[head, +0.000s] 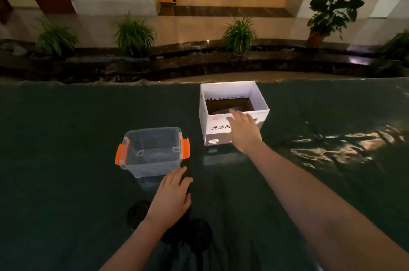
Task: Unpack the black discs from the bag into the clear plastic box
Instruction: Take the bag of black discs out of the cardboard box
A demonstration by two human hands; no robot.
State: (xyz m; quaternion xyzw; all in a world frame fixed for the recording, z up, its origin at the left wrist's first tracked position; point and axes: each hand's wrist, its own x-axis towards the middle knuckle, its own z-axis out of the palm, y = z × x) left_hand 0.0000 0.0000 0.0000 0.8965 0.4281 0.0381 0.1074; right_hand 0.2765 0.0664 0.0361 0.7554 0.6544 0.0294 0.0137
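Note:
The clear plastic box (152,152) with orange side clips stands open and looks empty, left of centre on the dark table. My left hand (171,196) lies flat with straight fingers just in front of it. Two black discs (199,234) rest on the table near me, one partly hidden under my left wrist (138,213). My right hand (242,128) stretches over the front rim of an open white cardboard box (234,113), fingers extended and holding nothing. Something dark lies inside that box; I cannot tell if it is the bag.
The table (66,182) is covered with a dark glossy sheet that reflects light at the right. Its far edge runs just behind the white box. Beyond it are a dark stone ledge and several potted plants (240,35).

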